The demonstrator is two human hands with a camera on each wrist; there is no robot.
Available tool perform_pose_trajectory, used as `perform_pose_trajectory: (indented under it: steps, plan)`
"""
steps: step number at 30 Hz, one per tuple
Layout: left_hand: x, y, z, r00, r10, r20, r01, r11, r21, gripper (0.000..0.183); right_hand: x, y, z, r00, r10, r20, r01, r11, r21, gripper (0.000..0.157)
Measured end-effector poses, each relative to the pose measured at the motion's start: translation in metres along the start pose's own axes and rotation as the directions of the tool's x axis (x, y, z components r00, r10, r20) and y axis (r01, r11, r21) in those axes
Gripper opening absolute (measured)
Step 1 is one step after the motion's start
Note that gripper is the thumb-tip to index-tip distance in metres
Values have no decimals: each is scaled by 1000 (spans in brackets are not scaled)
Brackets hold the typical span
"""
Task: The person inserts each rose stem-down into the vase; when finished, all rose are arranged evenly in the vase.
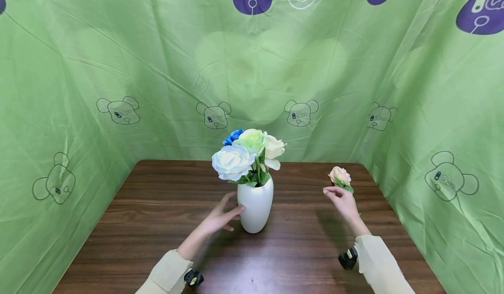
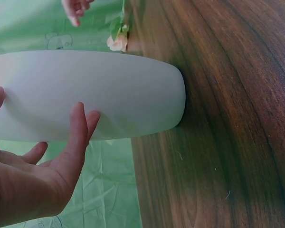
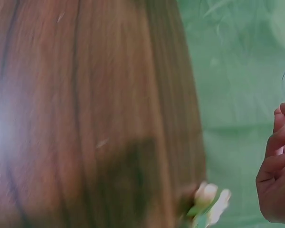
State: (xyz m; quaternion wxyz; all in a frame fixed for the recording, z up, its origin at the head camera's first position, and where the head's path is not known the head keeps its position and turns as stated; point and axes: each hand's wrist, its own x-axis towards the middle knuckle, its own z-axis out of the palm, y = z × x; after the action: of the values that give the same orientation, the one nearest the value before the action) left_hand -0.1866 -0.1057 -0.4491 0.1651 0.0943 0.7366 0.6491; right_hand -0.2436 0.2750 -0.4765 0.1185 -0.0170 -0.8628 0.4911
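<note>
A white vase (image 1: 255, 206) stands upright on the table, holding a pale blue-white rose (image 1: 233, 162), a light green one (image 1: 251, 140), a cream one (image 1: 274, 147) and a dark blue flower (image 1: 233, 137). My left hand (image 1: 215, 218) rests against the vase's left side with fingers spread; in the left wrist view its fingertips (image 2: 78, 114) lie against the white wall. On the right, a peach rose (image 1: 340, 176) with green leaves lies on the table. My right hand (image 1: 343, 203) is just in front of that rose, fingers loosely bent, with nothing seen between them.
The brown wooden table (image 1: 165, 206) has green printed cloth (image 1: 165, 66) hanging behind it and on both sides. Black wrist devices (image 1: 348, 259) sit at both cuffs. The table's far edge runs just behind the peach rose.
</note>
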Motion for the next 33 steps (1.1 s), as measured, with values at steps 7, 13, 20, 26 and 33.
perform_pose_trajectory:
  steps: [7, 13, 20, 26, 33]
  plan:
    - [-6, 11, 2, 1000, -14, 8, 14, 1000, -2, 62, 18, 86, -8, 986, 116, -122, -124, 990, -66, 32]
    - [-10, 19, 3, 1000, -21, 15, 21, 1000, -2, 62, 32, 163, -9, 930, 206, -303, -238, 969, -72, 34]
    - [-10, 19, 3, 1000, -16, 14, 16, 1000, 7, 61, -7, 84, -28, 910, 282, -304, -314, 947, -62, 38]
    - [-10, 19, 3, 1000, -15, 13, 15, 1000, 4, 61, -19, 80, -32, 906, 343, -246, -382, 915, -131, 38]
    - [-10, 18, 3, 1000, -15, 11, 15, 1000, -4, 62, -23, 89, -33, 889, 396, -230, -444, 868, -222, 35]
